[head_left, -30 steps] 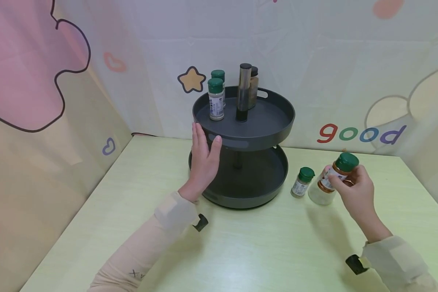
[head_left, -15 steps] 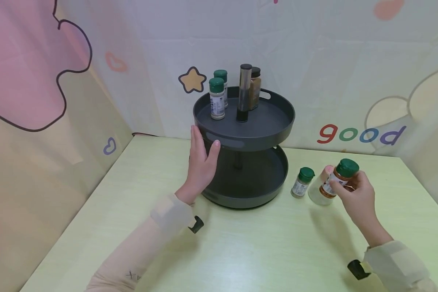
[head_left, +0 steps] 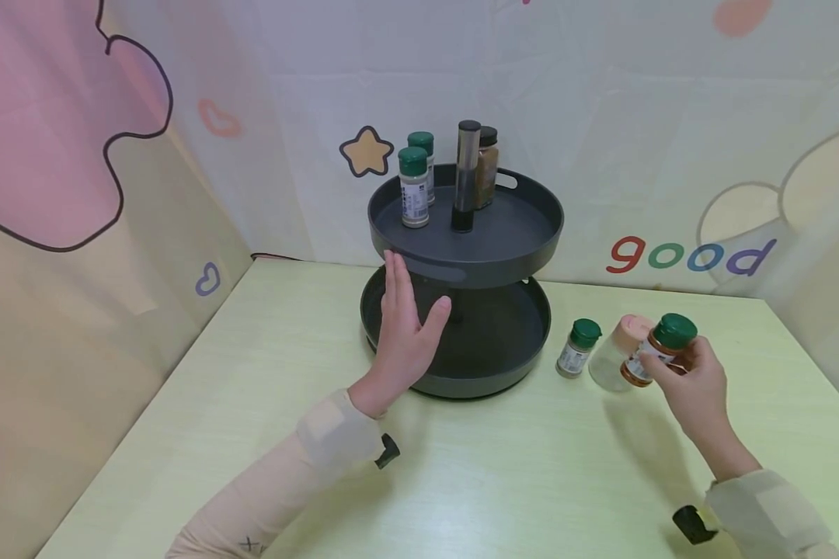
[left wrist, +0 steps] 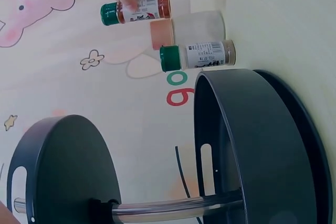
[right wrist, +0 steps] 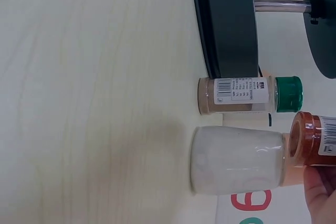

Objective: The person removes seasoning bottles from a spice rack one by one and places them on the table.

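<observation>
Jar (head_left: 607,365) part-hidden behind red-brown btl (head_left: 657,348) pinched in R grip (head_left: 699,388), L grip (head_left: 405,341) straight-fingered & empty.

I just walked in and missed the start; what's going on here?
A person's right hand holds a green-capped jar of reddish seasoning midair, near a pink-lidded jar and another green-capped jar standing on the table. Their left hand is in front of a dark two-tier stand; whether it touches is unclear. Its upper tray holds two green-capped shakers and a black-capped jar.

Left hand (head_left: 403,338) straight-fingered, right hand (head_left: 695,388) curled.
</observation>
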### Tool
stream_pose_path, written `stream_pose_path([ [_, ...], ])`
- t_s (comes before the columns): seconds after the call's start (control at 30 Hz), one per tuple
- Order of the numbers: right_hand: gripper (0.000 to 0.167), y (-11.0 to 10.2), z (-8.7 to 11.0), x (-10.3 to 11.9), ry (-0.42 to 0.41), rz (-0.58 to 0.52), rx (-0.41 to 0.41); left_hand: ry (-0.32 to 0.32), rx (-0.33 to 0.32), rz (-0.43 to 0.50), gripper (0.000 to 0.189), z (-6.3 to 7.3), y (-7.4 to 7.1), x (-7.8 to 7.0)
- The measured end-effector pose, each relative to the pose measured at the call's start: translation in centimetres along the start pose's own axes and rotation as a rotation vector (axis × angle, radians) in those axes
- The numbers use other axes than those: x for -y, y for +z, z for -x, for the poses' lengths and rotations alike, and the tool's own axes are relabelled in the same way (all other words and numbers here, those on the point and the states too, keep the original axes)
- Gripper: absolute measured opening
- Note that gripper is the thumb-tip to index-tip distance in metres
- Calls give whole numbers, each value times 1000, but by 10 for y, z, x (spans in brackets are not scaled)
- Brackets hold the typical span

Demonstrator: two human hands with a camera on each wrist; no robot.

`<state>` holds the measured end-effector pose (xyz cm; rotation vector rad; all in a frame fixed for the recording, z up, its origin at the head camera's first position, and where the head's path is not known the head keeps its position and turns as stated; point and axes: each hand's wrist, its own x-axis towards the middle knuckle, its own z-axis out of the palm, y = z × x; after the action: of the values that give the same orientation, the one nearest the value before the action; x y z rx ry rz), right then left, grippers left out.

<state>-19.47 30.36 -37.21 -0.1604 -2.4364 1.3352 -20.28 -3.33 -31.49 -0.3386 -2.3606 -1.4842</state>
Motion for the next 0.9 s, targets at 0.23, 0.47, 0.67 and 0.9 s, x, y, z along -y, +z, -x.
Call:
stream_pose_path([
  [0.23,26,-3,1,-7,10,13,9,-9,-4,-3,77,-4,-1,2],
  [0.47,28,-6,2,-12,21,24,16,-23,-18,-1,76,-10,-4,3],
  [0.67,26,-8,2,-17,21,37,14,-42,-29,-12,75,-15,-6,4],
  [0.9,24,-9,-1,-22,27,41,-2,-33,-42,-4,75,-21,-8,9],
])
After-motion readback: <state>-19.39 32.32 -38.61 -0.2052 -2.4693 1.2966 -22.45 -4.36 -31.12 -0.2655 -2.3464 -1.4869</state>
